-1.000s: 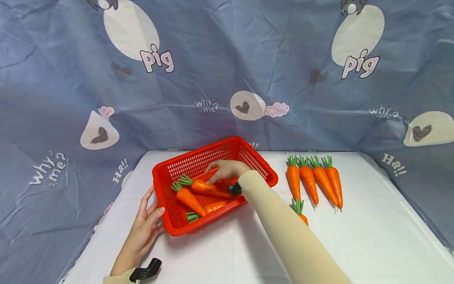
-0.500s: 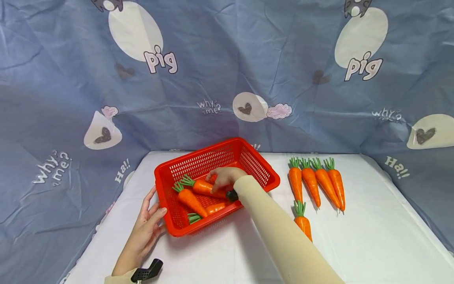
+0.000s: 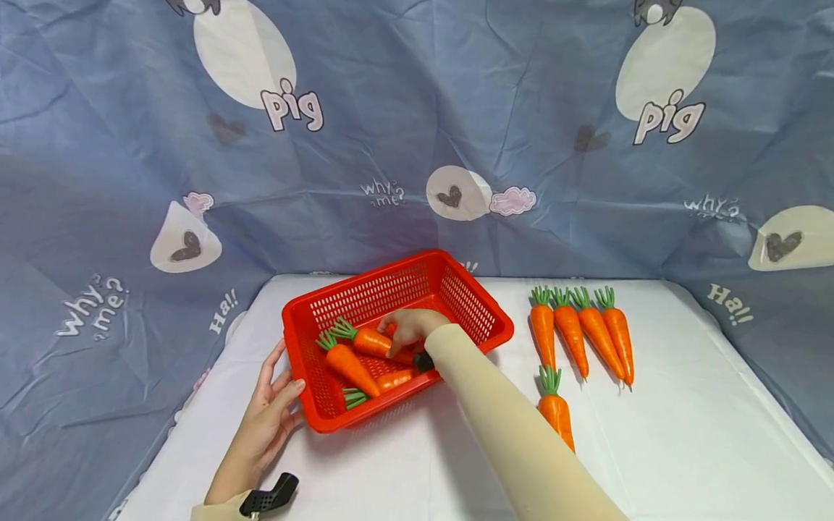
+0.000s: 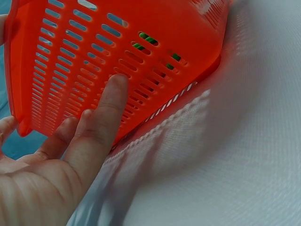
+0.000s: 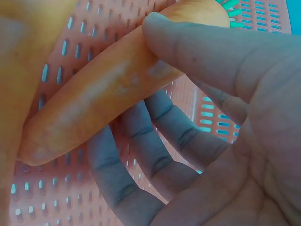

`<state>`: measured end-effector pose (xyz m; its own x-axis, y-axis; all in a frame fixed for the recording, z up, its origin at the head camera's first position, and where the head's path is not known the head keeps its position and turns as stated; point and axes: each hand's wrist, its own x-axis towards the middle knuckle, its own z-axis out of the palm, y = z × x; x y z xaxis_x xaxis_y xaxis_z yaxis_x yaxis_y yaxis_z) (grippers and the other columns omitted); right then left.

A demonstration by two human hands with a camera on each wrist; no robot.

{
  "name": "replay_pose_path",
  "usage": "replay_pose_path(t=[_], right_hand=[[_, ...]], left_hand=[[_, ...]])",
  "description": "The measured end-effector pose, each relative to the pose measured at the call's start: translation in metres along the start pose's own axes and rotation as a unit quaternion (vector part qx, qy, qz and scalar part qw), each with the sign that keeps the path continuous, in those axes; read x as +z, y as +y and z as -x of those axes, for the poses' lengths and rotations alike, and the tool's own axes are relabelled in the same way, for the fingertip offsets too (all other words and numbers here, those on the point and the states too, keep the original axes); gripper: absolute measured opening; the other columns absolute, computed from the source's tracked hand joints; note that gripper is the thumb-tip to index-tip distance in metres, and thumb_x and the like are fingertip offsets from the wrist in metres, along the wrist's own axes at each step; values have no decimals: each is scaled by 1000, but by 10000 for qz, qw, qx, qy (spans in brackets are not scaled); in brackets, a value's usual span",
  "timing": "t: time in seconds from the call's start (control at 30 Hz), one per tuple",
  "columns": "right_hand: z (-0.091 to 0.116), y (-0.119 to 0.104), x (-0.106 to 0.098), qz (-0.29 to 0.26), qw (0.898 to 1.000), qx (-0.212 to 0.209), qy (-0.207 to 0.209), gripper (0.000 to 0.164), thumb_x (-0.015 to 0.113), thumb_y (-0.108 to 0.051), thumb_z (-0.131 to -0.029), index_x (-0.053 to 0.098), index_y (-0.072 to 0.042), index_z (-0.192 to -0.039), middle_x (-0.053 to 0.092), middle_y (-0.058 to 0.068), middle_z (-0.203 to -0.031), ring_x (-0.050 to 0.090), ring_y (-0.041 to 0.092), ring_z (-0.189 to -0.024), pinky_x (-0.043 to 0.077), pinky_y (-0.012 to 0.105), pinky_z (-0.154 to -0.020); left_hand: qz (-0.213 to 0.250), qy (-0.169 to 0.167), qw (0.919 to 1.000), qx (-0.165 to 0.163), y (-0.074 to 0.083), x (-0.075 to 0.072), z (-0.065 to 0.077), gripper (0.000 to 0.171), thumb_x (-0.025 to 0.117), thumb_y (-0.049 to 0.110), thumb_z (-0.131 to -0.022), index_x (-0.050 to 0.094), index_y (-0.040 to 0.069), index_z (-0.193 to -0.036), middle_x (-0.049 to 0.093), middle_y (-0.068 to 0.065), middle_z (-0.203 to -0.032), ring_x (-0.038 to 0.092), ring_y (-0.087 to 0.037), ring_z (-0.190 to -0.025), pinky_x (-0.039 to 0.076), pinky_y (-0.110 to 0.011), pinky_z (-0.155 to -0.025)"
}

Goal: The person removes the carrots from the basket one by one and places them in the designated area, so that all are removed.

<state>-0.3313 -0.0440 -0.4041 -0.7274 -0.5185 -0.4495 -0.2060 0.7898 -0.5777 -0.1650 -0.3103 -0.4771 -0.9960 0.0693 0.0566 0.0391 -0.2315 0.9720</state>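
Observation:
My left hand [image 3: 267, 412] holds the left end of a red plastic basket [image 3: 399, 271], thumb at the rim. In the left wrist view its fingers lie against the slotted outer wall. My right hand [image 3: 413, 329] is inside the basket and grips a carrot [image 5: 94, 101] with green stalks. The right wrist view shows the thumb on top of this carrot and the other fingers curled beneath it. Another carrot [image 3: 348, 369] lies to its left in the basket. A further one [image 3: 394, 380] is near the front wall, partly covered.
On the white table [image 3: 691, 405], several carrots [image 3: 596, 336] lie side by side right of the basket, stalks toward the back. A separate carrot [image 3: 556, 416] lies in front of them, partly hidden by my right sleeve [image 3: 508, 427]. A patterned blue cloth [image 3: 560, 239] hangs behind.
My right hand has lowered onto the carrot in the basket, and its fingers have closed round it. My left hand and the basket have stayed in place.

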Motion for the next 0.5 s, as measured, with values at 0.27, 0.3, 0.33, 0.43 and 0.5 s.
replay_pose_path(t=[0.27,0.3,0.33,0.43,0.5], right_hand=[[1,-1,1,220,9998,-34,16,41,81,-21,-96,67,-23,-134,61,6,-137,53,24,-113,48,41,-97],[1,-1,1,244,9997,-47,23,42,81,-20,-96,67,-22,-135,61,6,-137,53,24,-114,47,41,-99],[1,-1,2,258,9996,-57,22,42,81,-20,-96,66,-22,-135,61,6,-138,52,24,-114,47,41,-100],[0,-2,2,278,9996,-25,30,43,81,-19,-96,66,-21,-136,60,6,-139,52,24,-114,47,41,-101],[0,-3,3,295,9995,50,36,43,81,-20,-96,66,-22,-136,60,6,-140,52,23,-114,47,41,-102]], left_hand=[[-48,14,10000,-32,0,0,0,79,52,6,-111,14,38,-171,58,10,-151,69,-12,-126,64,-40,-92],[-46,12,10000,-33,0,0,0,79,52,6,-111,14,38,-171,58,11,-151,69,-12,-126,64,-40,-92],[-35,0,10000,-27,0,0,0,79,52,6,-111,13,38,-171,58,10,-152,69,-12,-127,64,-40,-92],[-14,2,10000,-27,0,0,0,79,52,6,-111,13,38,-171,58,11,-152,69,-11,-127,64,-40,-92],[6,-2,10000,-28,0,0,0,79,52,6,-111,13,38,-171,58,12,-152,69,-11,-127,64,-40,-92]])
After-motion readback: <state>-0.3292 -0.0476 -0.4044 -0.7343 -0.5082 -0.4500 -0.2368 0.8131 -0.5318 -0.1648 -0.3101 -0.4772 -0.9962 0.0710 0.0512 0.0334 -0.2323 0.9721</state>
